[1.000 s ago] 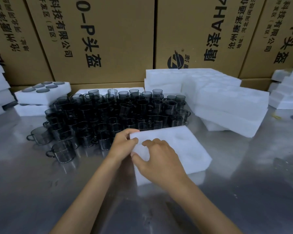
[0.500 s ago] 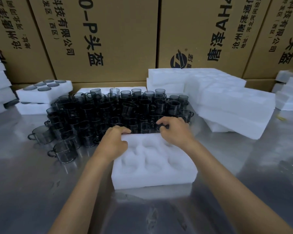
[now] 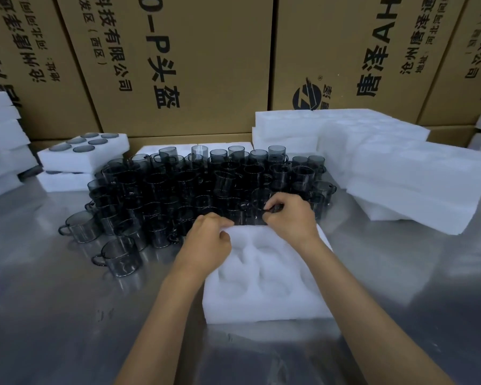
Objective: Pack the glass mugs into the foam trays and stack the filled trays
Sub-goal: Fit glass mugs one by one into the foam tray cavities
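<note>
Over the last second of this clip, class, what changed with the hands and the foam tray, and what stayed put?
The foam tray, first pocket-side down and askew, now lies squared with its pockets up. The right hand left its far edge and pinches a glass mug at the cluster's front. The left hand still holds the tray's far-left corner. The mug cluster, filled tray and spare foam stayed put.

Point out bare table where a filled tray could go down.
Bare patches: the steel table left of the white foam tray, in front of the stray smoked-glass mug, and right of the tray below the white foam stack. Crowded: the dark mug cluster behind the tray.
</note>
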A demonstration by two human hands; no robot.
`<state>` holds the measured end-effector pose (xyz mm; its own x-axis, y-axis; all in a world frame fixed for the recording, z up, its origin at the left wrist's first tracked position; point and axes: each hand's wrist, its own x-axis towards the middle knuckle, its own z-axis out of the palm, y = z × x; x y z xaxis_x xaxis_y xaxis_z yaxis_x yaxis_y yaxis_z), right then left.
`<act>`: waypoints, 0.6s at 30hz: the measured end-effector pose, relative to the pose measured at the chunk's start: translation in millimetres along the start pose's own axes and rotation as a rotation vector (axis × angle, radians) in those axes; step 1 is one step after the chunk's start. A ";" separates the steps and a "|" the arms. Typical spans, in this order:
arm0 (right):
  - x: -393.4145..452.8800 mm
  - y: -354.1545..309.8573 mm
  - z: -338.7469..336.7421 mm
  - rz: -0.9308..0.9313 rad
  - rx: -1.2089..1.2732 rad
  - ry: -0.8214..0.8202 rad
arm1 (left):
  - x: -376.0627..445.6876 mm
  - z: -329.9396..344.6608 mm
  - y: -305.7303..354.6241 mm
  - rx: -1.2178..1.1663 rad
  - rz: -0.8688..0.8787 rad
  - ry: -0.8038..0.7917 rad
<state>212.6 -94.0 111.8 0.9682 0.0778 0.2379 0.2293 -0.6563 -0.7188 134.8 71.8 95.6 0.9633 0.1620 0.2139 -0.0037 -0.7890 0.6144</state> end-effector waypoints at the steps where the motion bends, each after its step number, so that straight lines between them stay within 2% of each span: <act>1: -5.2 -0.7 -3.8 -0.050 0.045 0.042 | 0.1 -0.1 0.7 -0.015 -0.011 0.012; 4: -25.1 -3.5 -13.8 -0.262 0.130 0.123 | -0.1 -2.2 7.5 -0.043 0.037 0.137; 7: -42.2 -0.5 -18.9 -0.375 0.159 0.103 | -3.0 -6.9 19.0 -0.137 0.184 0.202; 11: -54.8 3.5 -22.9 -0.403 0.268 0.096 | -7.6 -17.2 29.5 -0.207 0.252 0.089; 15: -59.1 6.7 -25.2 -0.339 0.444 0.040 | -12.3 -36.9 30.6 -0.499 0.255 -0.089; 18: -60.2 6.8 -25.4 -0.325 0.528 -0.056 | -11.9 -41.5 23.3 -0.425 0.242 -0.101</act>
<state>153.3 -122.2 109.1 0.8410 0.2600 0.4744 0.5179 -0.1337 -0.8449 112.1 76.1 138.9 0.9426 -0.0706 0.3264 -0.3187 -0.4822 0.8160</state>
